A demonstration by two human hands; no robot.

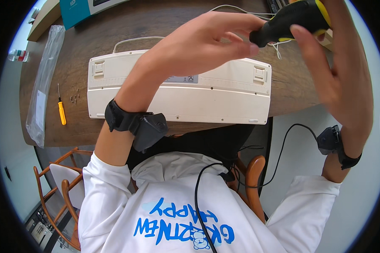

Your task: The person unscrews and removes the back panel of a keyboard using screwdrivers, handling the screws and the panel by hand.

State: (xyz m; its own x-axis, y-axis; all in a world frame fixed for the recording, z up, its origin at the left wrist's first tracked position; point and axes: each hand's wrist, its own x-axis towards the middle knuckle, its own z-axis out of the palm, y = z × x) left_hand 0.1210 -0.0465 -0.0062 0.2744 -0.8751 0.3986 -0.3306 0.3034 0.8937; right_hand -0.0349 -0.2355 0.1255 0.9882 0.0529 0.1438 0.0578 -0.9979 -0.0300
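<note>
A thick black-and-yellow screwdriver handle (291, 21) is raised over the far right part of the table. My left hand (202, 42) pinches its narrow black neck end between thumb and fingers; no shaft shows. At the wide end, my right hand (335, 80) has its thumb against the grip, while its other fingers are mostly hidden behind the handle or cut off by the frame. Beneath my left hand lies an off-white keyboard (139, 99), underside up, with small screw holes and two flip-out feet. My left hand and forearm cover part of it.
A small yellow screwdriver (61, 111) lies left of the keyboard beside several loose screws (74, 96). A clear plastic sleeve (44, 84) runs along the table's left edge. At the back stand a teal box (76, 12) and white cables (236, 7). A wooden chair (65, 189) is at lower left.
</note>
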